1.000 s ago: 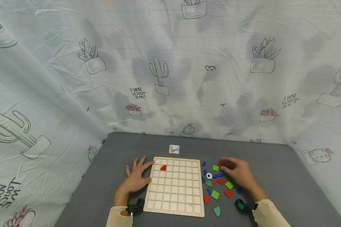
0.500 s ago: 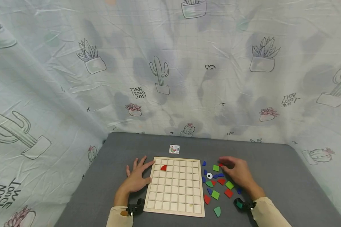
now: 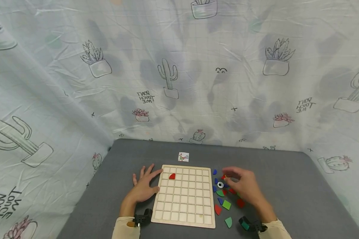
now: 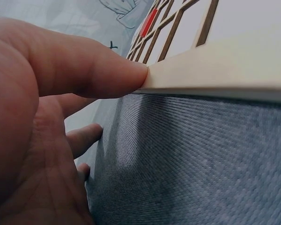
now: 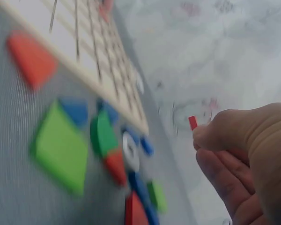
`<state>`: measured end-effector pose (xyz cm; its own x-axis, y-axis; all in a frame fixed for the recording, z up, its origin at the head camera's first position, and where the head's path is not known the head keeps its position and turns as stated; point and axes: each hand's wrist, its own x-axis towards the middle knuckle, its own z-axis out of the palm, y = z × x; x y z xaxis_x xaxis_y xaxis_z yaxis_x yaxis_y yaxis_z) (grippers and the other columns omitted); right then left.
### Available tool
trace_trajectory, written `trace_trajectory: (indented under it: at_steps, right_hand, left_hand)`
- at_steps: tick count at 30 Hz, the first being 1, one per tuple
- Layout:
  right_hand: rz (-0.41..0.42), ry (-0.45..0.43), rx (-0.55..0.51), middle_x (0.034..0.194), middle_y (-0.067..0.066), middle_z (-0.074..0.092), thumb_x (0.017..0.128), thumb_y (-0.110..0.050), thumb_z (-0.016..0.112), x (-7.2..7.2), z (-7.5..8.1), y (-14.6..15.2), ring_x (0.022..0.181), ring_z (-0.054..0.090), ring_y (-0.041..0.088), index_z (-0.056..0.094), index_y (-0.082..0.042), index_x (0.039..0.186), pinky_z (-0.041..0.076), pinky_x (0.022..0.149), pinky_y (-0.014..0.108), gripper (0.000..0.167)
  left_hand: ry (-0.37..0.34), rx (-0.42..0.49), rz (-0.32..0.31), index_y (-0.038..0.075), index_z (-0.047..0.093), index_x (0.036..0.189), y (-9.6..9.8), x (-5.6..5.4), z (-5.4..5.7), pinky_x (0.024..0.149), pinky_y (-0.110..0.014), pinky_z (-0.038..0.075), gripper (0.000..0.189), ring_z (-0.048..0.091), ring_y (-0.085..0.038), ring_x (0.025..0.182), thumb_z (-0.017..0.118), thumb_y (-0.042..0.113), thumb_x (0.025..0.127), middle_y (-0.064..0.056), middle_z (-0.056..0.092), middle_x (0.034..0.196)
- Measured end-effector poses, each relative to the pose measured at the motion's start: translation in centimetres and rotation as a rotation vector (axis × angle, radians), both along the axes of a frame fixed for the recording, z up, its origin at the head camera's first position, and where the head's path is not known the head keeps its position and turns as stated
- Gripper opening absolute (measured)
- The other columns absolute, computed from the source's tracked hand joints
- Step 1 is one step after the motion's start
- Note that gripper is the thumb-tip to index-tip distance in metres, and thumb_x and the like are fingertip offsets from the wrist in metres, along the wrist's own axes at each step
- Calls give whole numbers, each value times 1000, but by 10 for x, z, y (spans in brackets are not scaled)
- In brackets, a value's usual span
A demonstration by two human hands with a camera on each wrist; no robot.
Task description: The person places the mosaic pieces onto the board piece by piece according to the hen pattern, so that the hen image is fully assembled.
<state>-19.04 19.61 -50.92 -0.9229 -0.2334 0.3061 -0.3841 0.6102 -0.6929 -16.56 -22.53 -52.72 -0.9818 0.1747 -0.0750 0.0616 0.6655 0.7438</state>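
**Pinching a small red piece (image 5: 192,123) to the right of a gridded wooden board (image 3: 183,198)**

The person's right hand (image 3: 246,184) held the small red piece in a narrow pinch between thumb and fingertip, with only a little of it showing past them. The right wrist view showed it raised off the grey table (image 3: 290,196); in the head view it appeared over the far part of the loose pieces.

The left hand (image 3: 142,191) gripped nothing. Its fingers were spread wide, the index fingertip touching the board's left edge near the far corner and the thumb touching the same edge closer to the person.

On the board, a red quarter-round (image 3: 172,176) sat in the second row from the far side, second column from the left. A small printed card (image 3: 183,157) lay just beyond the far edge.

Between the board and the right hand lay a white round piece (image 3: 220,185) with a dark centre, a light green square (image 3: 226,204), a blue triangle (image 3: 220,201) and, nearest the person, a green quarter-round (image 3: 228,222). Other red and blue pieces lay among them, some partly hidden by the hand. A curtain (image 3: 197,83) printed with potted cacti hung behind the table.
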Motion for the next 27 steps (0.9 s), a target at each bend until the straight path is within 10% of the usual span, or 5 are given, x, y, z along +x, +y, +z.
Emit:
trace_trajectory:
  at_steps: [27]
  right_hand:
    - [326, -62, -257, 119, 7, 83, 96, 1, 78, -3, -18, -170, 110, 81, 23, 80, -5, 126, 65, 99, 43, 30]
  left_hand:
    - [18, -4, 7, 14, 60, 159, -1, -1, 0, 120, -82, -19, 71, -2, -57, 167, 75, 4, 90, -26, 24, 180]
